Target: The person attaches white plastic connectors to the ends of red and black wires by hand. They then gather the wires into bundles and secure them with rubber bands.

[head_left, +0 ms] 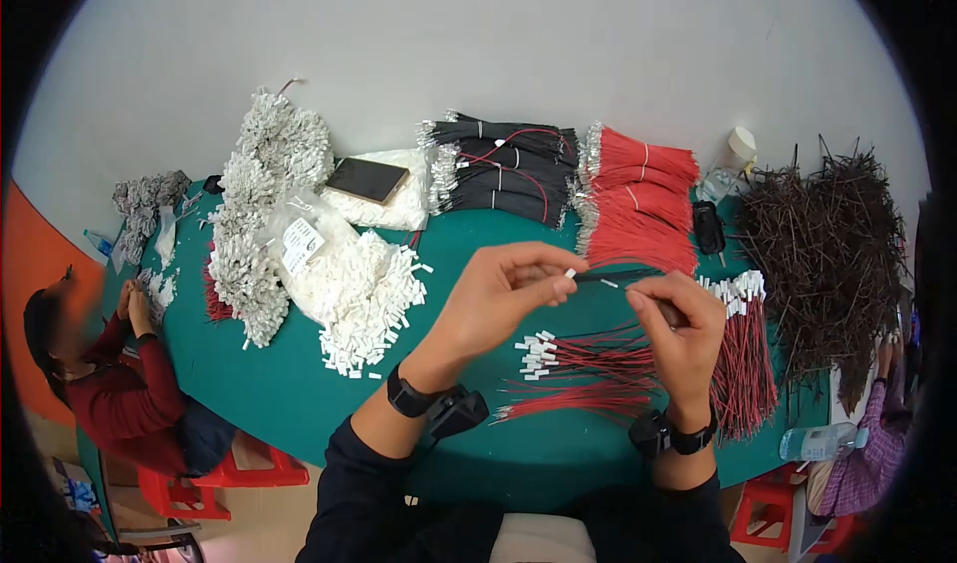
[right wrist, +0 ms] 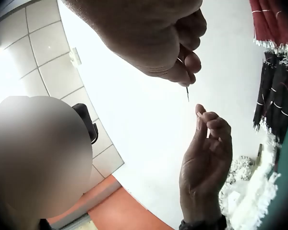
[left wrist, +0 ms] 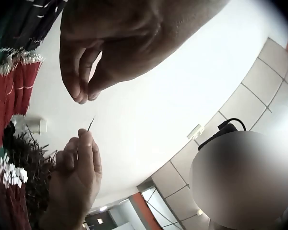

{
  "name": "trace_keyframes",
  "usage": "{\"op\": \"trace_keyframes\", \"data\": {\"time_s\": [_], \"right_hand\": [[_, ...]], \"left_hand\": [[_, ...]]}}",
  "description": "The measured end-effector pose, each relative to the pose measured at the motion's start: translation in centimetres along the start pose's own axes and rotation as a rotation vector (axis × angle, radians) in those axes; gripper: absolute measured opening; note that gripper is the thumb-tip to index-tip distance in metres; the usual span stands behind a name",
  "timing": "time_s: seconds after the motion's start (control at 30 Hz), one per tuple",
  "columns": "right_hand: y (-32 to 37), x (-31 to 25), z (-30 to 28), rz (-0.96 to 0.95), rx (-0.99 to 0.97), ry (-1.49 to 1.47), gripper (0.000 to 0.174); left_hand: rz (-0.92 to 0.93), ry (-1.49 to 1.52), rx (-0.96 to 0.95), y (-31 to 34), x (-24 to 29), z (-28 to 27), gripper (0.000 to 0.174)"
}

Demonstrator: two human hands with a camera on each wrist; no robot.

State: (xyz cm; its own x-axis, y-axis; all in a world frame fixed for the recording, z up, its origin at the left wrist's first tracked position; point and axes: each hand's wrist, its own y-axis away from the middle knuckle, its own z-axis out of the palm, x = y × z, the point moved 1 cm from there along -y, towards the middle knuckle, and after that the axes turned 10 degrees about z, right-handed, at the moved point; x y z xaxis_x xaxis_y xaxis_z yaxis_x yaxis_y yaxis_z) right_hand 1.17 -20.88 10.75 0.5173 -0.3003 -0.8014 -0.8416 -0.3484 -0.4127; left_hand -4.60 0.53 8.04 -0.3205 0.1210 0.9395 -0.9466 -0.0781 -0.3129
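Between thumb and fingertips, my left hand (head_left: 495, 299) pinches a small white connector housing (head_left: 570, 274). Facing it, my right hand (head_left: 685, 329) pinches a thin wire, whose metal tip (head_left: 609, 283) points toward the left hand. A short gap separates tip and housing. In the right wrist view the wire end (right wrist: 187, 93) sticks out below the right fingertips, and the rest of the wire is mostly hidden by the hand. Beneath the hands lie red and black wires with white connectors (head_left: 539, 356) on their ends, and a loose bunch of red wires (head_left: 578, 401).
A heap of loose white housings (head_left: 374, 309) spills from a bag on the green table (head_left: 269, 403). Behind lie black wire bundles (head_left: 508, 169), red wire bundles (head_left: 638, 199) and a phone (head_left: 367, 179). Dark wires (head_left: 827, 234) pile up at right. Another person (head_left: 125, 403) sits at left.
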Motion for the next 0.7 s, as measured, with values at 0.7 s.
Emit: {"op": "trace_keyframes", "data": {"time_s": [0.7], "right_hand": [[0.6, 0.5, 1.3, -0.141, 0.041, 0.053, 0.013]], "left_hand": [[-0.070, 0.314, 0.086, 0.5, -1.9, 1.0, 0.019]]}}
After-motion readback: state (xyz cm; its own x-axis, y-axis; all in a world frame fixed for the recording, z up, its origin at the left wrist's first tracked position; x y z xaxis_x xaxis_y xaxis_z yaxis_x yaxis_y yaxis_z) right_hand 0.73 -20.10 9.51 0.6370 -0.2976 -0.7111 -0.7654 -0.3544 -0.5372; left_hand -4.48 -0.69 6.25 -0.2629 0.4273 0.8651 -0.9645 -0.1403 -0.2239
